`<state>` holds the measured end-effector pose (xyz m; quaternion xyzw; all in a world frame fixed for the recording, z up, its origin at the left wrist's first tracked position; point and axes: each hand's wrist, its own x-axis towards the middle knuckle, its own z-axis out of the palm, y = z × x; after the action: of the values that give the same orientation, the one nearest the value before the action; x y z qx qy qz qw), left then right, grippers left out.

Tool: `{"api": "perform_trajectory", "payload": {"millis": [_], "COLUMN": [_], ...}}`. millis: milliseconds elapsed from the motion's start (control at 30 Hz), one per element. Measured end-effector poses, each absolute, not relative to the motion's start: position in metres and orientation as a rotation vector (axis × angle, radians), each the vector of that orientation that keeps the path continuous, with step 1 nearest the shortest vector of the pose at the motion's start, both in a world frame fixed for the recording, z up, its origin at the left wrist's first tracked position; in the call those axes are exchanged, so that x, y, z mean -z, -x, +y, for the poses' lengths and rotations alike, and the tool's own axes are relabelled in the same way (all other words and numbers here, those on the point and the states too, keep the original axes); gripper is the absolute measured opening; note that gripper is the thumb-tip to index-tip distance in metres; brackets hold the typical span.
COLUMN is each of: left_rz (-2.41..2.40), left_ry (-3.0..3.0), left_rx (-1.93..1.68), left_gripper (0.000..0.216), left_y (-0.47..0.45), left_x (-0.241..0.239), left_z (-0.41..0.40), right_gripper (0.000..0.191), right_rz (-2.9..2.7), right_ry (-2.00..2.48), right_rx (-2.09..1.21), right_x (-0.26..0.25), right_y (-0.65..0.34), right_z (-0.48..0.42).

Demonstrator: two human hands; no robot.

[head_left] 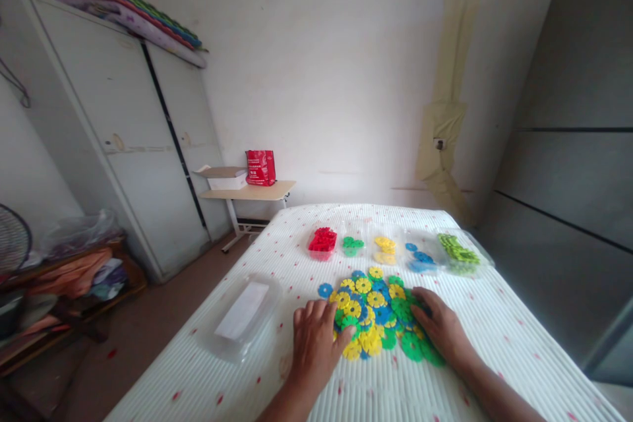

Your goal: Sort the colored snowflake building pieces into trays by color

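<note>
A loose pile of plastic snowflake discs (pixel 366 306) in yellow, green and blue lies on the ribbed white table cover. My left hand (pixel 316 336) rests at the pile's left edge, fingers apart and thumb against the discs. On the opposite side, my right hand (pixel 441 326) lies open beside green discs, its fingertips touching them. Behind the pile stand clear containers: one with red pieces (pixel 322 242), then green pieces (pixel 353 244), yellow pieces (pixel 384 247), a few blue pieces (pixel 420 258) and light green pieces (pixel 457 250).
A clear plastic lid (pixel 270 287) with a white label lies left of my hand. Beyond the table (pixel 267 244), a small side table (pixel 264 191) holds a red bag (pixel 260 168) and a white box (pixel 227 179). Grey cabinets stand at left and right.
</note>
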<state>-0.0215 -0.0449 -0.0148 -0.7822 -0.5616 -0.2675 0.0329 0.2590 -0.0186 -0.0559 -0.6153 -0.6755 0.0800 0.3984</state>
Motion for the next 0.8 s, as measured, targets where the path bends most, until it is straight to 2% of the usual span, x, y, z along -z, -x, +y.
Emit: {"api": "perform_trajectory", "payload": {"millis": [233, 633, 800], "left_rz": [-1.91, -1.913, -2.071], "left_ry": [2.341, 2.466, 2.523], "left_rx": [0.755, 1.122, 1.272], "left_gripper": [0.026, 0.015, 0.006], "left_y": [0.013, 0.014, 0.016], "left_x": [0.017, 0.025, 0.033], "left_z": [-0.043, -0.032, -0.026], "right_gripper": [0.039, 0.034, 0.033], "right_rz": [-1.708, -1.724, -1.705], "right_ry": [1.557, 1.544, 1.527], "right_rx": [-0.188, -0.202, -0.19], "right_x": [0.052, 0.053, 0.054], "right_y": [-0.257, -0.256, -0.257], "right_z": [-0.02, -0.021, -0.02]}}
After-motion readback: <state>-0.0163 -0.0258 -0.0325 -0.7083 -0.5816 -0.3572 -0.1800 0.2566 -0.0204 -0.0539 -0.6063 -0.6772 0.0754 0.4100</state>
